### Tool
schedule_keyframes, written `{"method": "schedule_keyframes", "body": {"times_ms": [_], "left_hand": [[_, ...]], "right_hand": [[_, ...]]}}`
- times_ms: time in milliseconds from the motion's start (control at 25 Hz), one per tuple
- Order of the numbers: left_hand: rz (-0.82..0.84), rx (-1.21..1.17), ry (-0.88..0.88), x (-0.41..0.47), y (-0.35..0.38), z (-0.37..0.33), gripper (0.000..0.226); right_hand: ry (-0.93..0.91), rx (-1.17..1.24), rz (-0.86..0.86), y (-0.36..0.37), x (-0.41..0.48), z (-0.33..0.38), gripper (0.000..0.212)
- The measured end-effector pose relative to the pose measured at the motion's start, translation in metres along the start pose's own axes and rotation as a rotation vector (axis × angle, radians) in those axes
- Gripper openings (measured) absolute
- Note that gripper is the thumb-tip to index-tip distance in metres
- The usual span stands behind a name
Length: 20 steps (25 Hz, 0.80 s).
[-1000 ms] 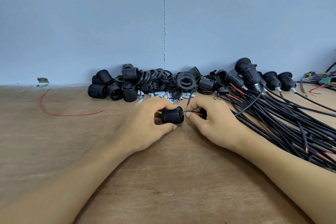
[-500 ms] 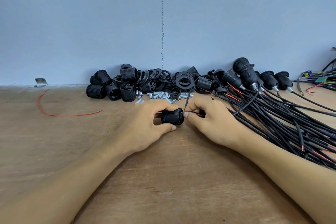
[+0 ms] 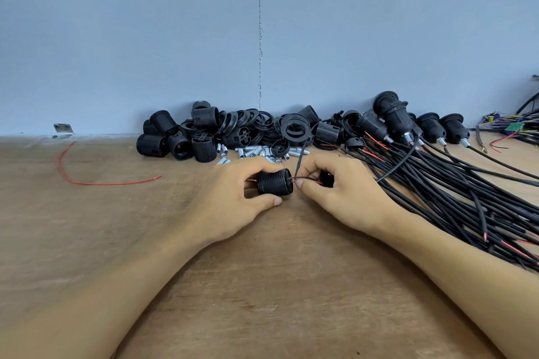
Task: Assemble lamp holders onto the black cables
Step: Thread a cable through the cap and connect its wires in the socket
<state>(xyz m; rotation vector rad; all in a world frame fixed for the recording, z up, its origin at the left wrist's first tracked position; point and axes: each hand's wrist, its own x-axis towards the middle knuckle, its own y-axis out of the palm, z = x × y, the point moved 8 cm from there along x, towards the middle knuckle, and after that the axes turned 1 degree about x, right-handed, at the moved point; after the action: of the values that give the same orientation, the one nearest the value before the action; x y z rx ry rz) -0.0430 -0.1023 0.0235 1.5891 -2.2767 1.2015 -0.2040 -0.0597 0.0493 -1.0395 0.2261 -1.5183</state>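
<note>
Wire [image 3: 96, 179], thin and red, lies loose on the desk [image 3: 262, 285], far left of the threaded lamp holder [image 3: 274, 183]. Behind the holder, against the wall, sits a heap of black holder parts [image 3: 233, 131] with small silver tubes [image 3: 256, 151] in front of it. My left grip [image 3: 230, 207] curls around the holder, thumb below and fingers over the top. Just right of the holder, my right grip [image 3: 344, 198] pinches thin red and black leads [image 3: 303, 177] that run into its end. Farther right, the black cables [image 3: 466, 198] fan across the desk.

Blue-grey wall [image 3: 145, 38] (seamed), perhaps plywood tabletop [image 3: 277, 300]
</note>
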Motion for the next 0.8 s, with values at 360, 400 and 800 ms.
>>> {"method": "schedule_keyframes", "body": {"times_ms": [360, 400, 800], "left_hand": [[0.026, -0.058, -0.045, -0.0004, 0.0032, 0.0009, 0.044], [0.029, -0.087, -0.055, -0.0006, 0.0036, 0.0015, 0.043], [0.033, -0.112, -0.058, -0.0020, 0.0040, -0.0057, 0.050]], "right_hand": [[0.014, 0.009, 0.020, 0.0045, 0.0017, -0.0022, 0.040], [0.017, 0.022, 0.015, 0.0048, 0.0019, -0.0024, 0.042], [0.064, 0.080, 0.009, 0.0008, 0.0010, -0.0057, 0.030]]}}
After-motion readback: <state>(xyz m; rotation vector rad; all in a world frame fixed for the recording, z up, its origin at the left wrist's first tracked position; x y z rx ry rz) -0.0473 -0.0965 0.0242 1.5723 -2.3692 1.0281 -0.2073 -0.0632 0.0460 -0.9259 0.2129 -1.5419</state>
